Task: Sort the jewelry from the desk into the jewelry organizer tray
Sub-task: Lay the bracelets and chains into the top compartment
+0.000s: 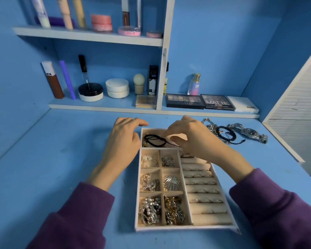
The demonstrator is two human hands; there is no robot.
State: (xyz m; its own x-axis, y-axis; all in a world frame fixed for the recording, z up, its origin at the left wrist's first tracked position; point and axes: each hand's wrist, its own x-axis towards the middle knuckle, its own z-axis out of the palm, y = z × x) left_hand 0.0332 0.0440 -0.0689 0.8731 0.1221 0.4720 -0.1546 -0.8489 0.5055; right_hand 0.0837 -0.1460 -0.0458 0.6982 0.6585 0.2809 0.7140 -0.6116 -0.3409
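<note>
The cream jewelry organizer tray lies mid-desk, its small compartments filled with pearl, silver and gold pieces and its right side lined with ring rolls. A black cord bracelet sits in the long top compartment. My right hand hovers over that compartment, thumb and fingers curled and pinching the cord's loose end. My left hand rests relaxed against the tray's top left corner, holding nothing. On the desk right of the tray lie a silver chain bracelet, a black beaded bracelet and a silver watch.
Behind the tray a low white shelf carries jars, bottles and makeup palettes. A higher shelf holds more cosmetics. A white slatted panel borders the desk on the right. Blue desk surface stretches left of the tray.
</note>
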